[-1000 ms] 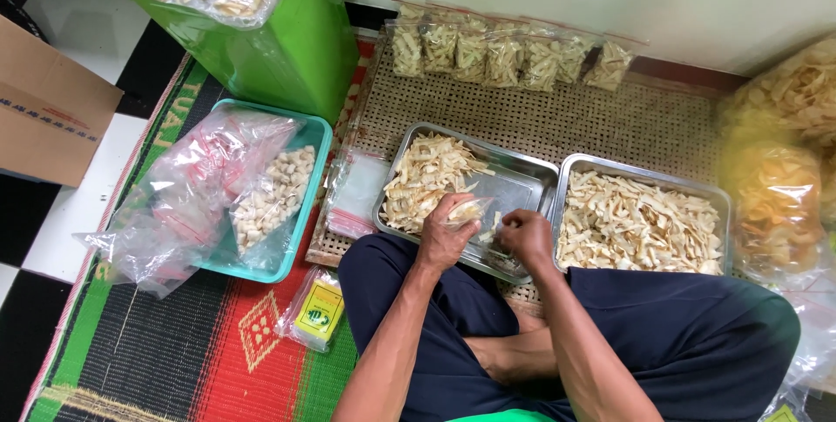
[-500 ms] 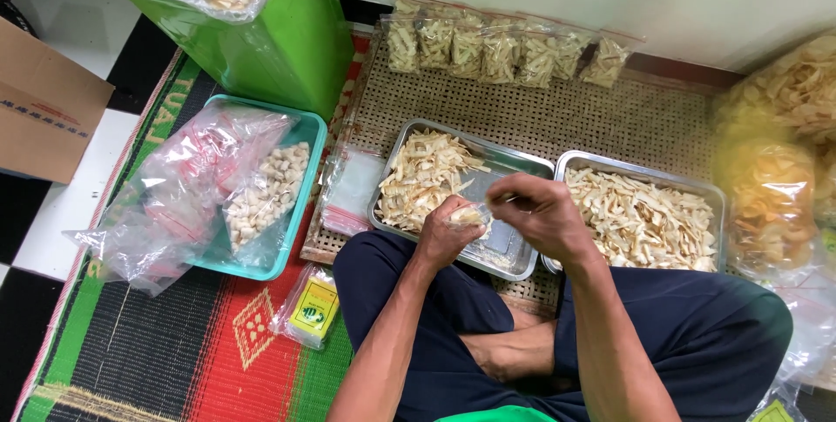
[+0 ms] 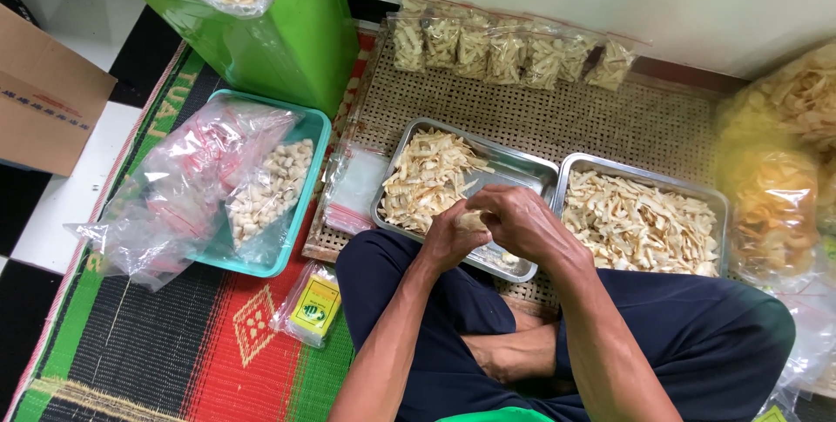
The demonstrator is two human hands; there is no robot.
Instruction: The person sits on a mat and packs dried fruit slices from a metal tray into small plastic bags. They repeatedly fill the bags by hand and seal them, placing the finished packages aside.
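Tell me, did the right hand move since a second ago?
Yes. The right hand slid left, off the rim between the two metal trays, and now meets the left hand over the left tray.

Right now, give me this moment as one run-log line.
left hand: holds pale chips | right hand: touching the same chips | over: left rectangular steel tray, part full | beside: right steel tray, full

Pale chips (image 3: 431, 180), silver trays (image 3: 522, 165), teal tub (image 3: 315, 130)
A mat (image 3: 157, 344) is showing red, green and black stripes beside a green bin (image 3: 287, 39).
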